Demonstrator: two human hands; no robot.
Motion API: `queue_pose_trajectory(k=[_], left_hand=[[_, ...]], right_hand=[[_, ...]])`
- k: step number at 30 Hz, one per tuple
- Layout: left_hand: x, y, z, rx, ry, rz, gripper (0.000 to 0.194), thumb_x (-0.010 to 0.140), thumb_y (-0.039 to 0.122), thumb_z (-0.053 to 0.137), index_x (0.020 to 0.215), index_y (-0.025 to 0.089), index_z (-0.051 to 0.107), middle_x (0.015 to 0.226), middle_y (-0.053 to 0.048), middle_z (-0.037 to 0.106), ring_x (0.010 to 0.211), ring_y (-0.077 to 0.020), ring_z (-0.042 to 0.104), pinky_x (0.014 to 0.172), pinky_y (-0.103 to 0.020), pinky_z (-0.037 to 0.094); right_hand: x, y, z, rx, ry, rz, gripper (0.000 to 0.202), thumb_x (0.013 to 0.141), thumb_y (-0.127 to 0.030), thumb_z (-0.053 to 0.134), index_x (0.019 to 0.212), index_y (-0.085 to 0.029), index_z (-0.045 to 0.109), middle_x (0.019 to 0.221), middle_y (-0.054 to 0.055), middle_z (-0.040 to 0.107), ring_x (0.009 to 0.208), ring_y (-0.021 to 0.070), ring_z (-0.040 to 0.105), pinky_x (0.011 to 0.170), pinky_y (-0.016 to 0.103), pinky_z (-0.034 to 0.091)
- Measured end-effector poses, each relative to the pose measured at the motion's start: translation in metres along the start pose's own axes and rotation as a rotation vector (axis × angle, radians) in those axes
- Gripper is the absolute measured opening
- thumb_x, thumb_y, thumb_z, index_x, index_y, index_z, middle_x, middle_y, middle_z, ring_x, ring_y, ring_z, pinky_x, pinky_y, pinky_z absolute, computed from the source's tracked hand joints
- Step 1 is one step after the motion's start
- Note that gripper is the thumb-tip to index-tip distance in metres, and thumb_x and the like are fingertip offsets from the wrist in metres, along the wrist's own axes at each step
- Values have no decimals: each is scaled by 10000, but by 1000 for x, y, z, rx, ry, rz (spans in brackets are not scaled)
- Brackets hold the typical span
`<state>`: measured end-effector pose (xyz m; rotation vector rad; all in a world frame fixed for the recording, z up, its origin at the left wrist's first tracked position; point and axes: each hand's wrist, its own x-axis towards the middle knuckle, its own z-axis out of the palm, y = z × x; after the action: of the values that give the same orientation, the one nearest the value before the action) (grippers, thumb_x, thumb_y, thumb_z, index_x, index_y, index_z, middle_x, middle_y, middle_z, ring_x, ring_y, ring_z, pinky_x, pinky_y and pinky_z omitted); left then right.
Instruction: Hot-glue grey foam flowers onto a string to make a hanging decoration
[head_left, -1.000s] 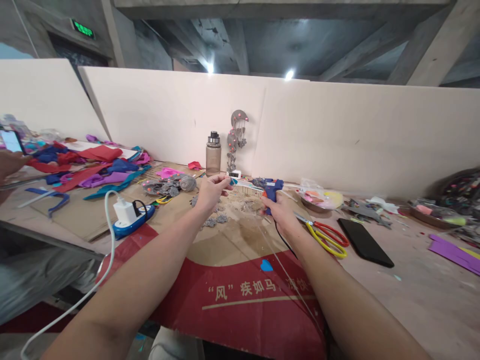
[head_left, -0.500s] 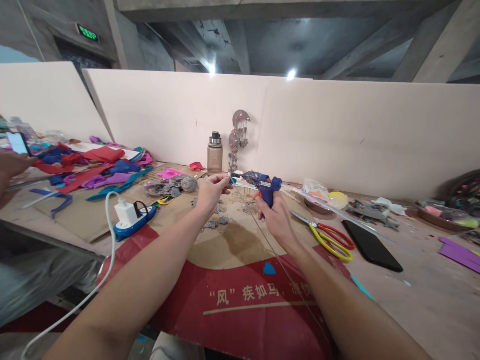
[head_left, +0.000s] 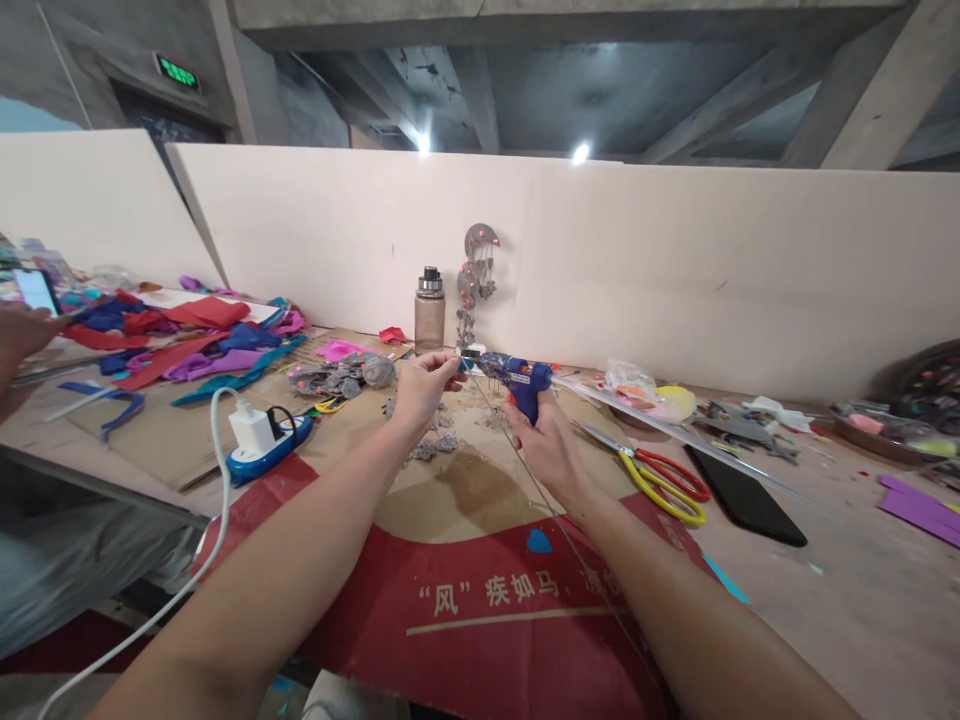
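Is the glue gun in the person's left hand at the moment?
No, the right hand holds the glue gun, while the left hand pinches a small blue piece.

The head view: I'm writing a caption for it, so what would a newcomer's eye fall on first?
Probably the blue glue gun in the right hand, near the middle, its nozzle close to the small blue piece in the left hand. Then the red-and-yellow-handled scissors at right, and the heap of bright scraps at left.

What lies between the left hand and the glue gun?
Head view: a small blue piece, pinched in the left hand, at the nozzle end of the glue gun. Whether they touch is unclear.
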<state>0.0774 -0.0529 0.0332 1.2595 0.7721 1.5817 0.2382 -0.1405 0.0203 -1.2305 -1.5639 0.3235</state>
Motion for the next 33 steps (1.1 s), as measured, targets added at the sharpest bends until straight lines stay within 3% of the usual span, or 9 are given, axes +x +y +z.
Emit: queue_pose_trajectory(k=[6, 14, 20, 33], left_hand=[[-1, -1, 2, -14, -8, -21, 254, 639, 345, 742, 704, 119, 647, 629, -23, 637, 593, -119, 619, 561, -223, 477], [0, -7, 2, -22, -32, -29, 254, 642, 348, 748, 700, 128, 636, 628, -26, 643, 572, -121, 619, 573, -239, 495], [1, -8, 1, -14, -44, -45, 250, 638, 342, 739, 712, 125, 637, 630, -25, 640, 589, -132, 633, 565, -240, 495], [0, -6, 2, -28, -8, -31, 237, 643, 325, 731, 710, 121, 631, 641, -10, 621, 574, -122, 629, 541, -230, 483]], right_hand=[[0, 4, 0, -4, -2, -82, 247, 870, -360, 479, 1042, -196, 547, 924, 66, 655, 844, 208, 590, 815, 352, 439], [-1, 1, 1, -39, 8, -64, 237, 876, -369, 474, 1020, -197, 550, 897, 61, 648, 788, 200, 577, 761, 342, 437], [-1, 3, 1, -84, -1, -49, 294, 882, -359, 469, 1115, -192, 531, 918, 60, 640, 796, 198, 564, 763, 337, 424], [-2, 3, 3, -126, 27, -25, 304, 875, -366, 474, 1103, -181, 552, 931, 71, 670, 812, 213, 593, 746, 329, 430]])
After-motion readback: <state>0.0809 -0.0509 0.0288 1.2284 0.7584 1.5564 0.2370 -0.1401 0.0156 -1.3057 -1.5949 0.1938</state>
